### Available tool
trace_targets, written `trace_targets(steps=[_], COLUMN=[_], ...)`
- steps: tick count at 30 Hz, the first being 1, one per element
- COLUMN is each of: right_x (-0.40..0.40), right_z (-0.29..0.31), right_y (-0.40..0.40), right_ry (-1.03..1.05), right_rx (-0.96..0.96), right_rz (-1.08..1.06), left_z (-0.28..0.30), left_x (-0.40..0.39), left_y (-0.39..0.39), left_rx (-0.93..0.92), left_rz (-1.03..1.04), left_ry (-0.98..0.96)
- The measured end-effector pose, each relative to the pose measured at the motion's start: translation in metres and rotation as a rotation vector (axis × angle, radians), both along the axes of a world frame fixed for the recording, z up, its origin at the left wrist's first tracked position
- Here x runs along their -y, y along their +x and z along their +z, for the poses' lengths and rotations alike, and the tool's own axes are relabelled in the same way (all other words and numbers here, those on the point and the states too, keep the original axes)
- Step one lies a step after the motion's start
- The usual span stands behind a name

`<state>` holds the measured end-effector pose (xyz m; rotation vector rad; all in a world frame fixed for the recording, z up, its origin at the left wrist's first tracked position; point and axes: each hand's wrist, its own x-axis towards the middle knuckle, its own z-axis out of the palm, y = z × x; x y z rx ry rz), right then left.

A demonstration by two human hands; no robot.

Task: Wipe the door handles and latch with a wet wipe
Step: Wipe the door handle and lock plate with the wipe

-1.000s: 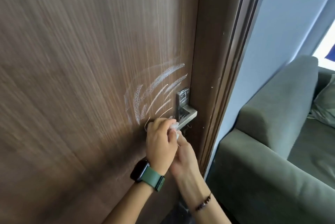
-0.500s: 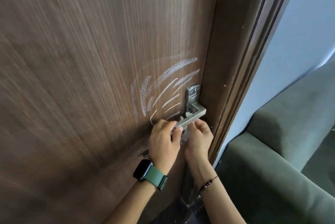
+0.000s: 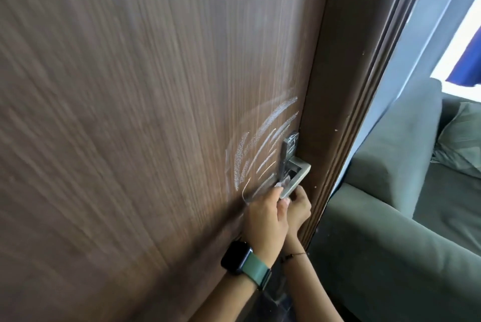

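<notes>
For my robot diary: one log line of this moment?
left hand pinches wipe on door handle | right hand grips handle end

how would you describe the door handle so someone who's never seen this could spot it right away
Start at the big brown wooden door and follow its right edge down to the white curved scuff marks. Just right of them sits the door handle, a squared silver metal lever on a narrow plate, with both hands at its lower end. It is the only shiny metal on the wood.

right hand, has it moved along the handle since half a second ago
Yes. The right hand slid leftward under the door handle, from near its bend toward its free end, closing on the left hand.
</notes>
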<state>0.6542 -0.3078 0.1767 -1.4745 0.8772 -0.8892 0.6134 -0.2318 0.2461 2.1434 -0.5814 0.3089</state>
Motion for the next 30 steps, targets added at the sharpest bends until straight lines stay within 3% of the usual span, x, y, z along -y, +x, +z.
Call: trace_targets(steps=[3,8,21,27,30], right_x=[0.009,0.007,0.025,0.031,0.033], right_z=[0.023,0.014,0.011,0.002,-0.001], right_y=[0.009,0.001,0.008,0.007,0.005], right_ry=[0.038,-0.035,-0.089,0.028,-0.015], right_rx=[0.124,0.154,0.253,0.25,0.235], right_rz=[-0.112,0.037,0.109,0.227,0.242], left_z=[0.001,-0.002,-0.001,-0.003,-0.002], left_x=[-0.004,-0.009,-0.005,-0.003,-0.003], left_y=[0.004,0.005,0.007,0.005,0.006], left_rx=[0.009,0.026,-0.009,-0.029,-0.05], left_rz=[-0.027,-0.079,-0.059,-0.052,-0.058], left_ry=[-0.004,-0.033,-0.025,-0.037,-0.022])
